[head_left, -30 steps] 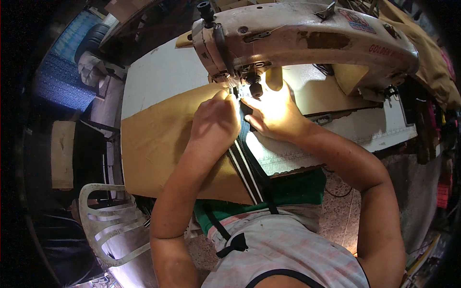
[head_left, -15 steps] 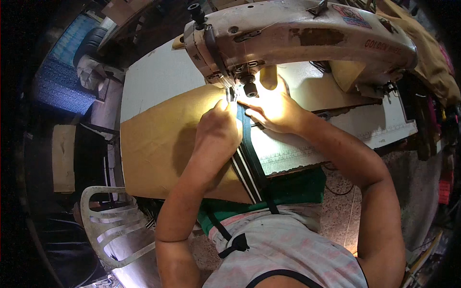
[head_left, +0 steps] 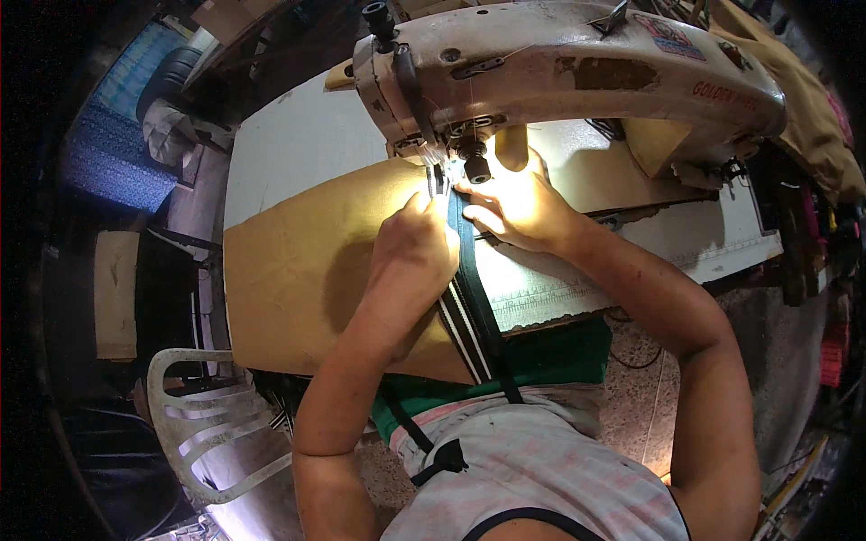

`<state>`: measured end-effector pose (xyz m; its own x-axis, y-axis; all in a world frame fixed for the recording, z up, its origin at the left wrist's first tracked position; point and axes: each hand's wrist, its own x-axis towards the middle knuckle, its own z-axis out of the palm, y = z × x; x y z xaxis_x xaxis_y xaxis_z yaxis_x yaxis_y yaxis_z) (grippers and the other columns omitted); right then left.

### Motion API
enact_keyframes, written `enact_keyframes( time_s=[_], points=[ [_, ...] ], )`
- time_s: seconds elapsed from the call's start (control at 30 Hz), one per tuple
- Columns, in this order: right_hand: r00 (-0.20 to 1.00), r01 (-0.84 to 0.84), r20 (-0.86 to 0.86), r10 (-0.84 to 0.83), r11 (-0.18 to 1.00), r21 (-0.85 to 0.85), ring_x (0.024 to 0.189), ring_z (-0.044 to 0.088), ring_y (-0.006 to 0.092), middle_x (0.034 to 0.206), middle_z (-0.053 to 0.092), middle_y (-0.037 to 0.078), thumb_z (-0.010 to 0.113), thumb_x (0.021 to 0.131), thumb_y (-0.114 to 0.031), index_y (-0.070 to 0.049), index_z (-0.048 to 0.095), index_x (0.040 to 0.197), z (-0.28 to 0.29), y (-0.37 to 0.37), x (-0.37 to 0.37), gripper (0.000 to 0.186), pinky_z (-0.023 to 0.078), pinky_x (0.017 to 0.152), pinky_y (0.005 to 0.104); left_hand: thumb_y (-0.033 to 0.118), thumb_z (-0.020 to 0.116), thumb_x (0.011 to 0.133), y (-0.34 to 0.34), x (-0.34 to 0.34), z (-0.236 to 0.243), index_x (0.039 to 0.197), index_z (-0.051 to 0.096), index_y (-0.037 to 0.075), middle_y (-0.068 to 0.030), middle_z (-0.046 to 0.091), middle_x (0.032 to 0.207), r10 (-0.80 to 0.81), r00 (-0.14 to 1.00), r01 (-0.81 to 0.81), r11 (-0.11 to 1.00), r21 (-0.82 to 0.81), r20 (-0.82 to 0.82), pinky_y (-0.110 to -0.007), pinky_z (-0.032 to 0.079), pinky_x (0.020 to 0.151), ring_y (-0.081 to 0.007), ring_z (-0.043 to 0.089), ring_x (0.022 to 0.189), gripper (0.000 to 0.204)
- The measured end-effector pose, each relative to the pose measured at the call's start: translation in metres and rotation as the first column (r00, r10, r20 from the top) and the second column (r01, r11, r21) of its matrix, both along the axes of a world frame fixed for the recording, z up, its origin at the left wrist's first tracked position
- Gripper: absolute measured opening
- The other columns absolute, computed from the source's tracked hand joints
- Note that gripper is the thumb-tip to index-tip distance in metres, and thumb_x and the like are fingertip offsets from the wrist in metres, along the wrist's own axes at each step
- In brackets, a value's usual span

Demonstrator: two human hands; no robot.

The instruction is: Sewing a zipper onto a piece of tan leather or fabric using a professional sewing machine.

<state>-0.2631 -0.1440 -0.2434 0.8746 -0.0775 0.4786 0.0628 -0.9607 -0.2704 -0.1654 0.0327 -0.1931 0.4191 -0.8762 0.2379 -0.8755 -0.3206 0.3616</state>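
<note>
A sewing machine (head_left: 559, 68) stands over the table, its lamp glaring white around the needle area. Running from under the presser foot toward my lap are a black strip with white lines (head_left: 466, 335), which looks like zipper tape, and a dark blue fabric band (head_left: 466, 248) beside it. My left hand (head_left: 415, 242) is closed, fingers pinched on the striped strip just in front of the foot. To the right of the foot, my right hand (head_left: 528, 212) lies with its thumb apart from the fingers, fingertips touching the blue band's edge. Glare washes out part of those fingers.
Brown paper or board (head_left: 289, 270) covers the table's left side. A printed ruler scale runs along the white tabletop (head_left: 532, 279) near its front edge. A white plastic chair (head_left: 180, 424) stands at the lower left. Blue patterned cloth (head_left: 117, 167) lies farther left.
The view has shifted slightly, so the machine sits a little farther right in the picture. Both hands keep nearly the same place beside the presser foot.
</note>
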Motion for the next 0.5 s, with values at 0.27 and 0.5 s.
enact_keyframes(
  time_s=[0.27, 0.5],
  points=[
    [1.000, -0.010, 0.017, 0.012, 0.996, -0.094, 0.133, 0.048, 0.0380, 0.142, 0.053, 0.019, 0.076, 0.083, -0.033, -0.017, 0.072, 0.123, 0.004, 0.000, -0.001, 0.043, 0.027, 0.111, 0.0601, 0.007, 0.059, 0.085, 0.000, -0.011, -0.021, 0.099, 0.063, -0.004, -0.0229, 0.062, 0.091, -0.080, 0.992, 0.079, 0.997, 0.014, 0.098, -0.048, 0.055, 0.077, -0.0403, 0.066, 0.082, 0.018],
    [0.998, -0.039, 0.043, 0.043, 0.996, -0.075, 0.129, 0.050, 0.0342, 0.131, 0.057, 0.013, 0.076, 0.082, -0.030, -0.015, 0.072, 0.119, 0.005, 0.000, 0.000, 0.040, 0.030, 0.106, 0.0611, 0.014, 0.063, 0.087, -0.010, 0.019, -0.031, 0.099, 0.070, -0.001, -0.0170, 0.065, 0.102, -0.049, 0.999, 0.047, 0.979, -0.196, -0.002, -0.045, 0.050, 0.087, -0.0339, 0.061, 0.102, 0.020]
  ],
)
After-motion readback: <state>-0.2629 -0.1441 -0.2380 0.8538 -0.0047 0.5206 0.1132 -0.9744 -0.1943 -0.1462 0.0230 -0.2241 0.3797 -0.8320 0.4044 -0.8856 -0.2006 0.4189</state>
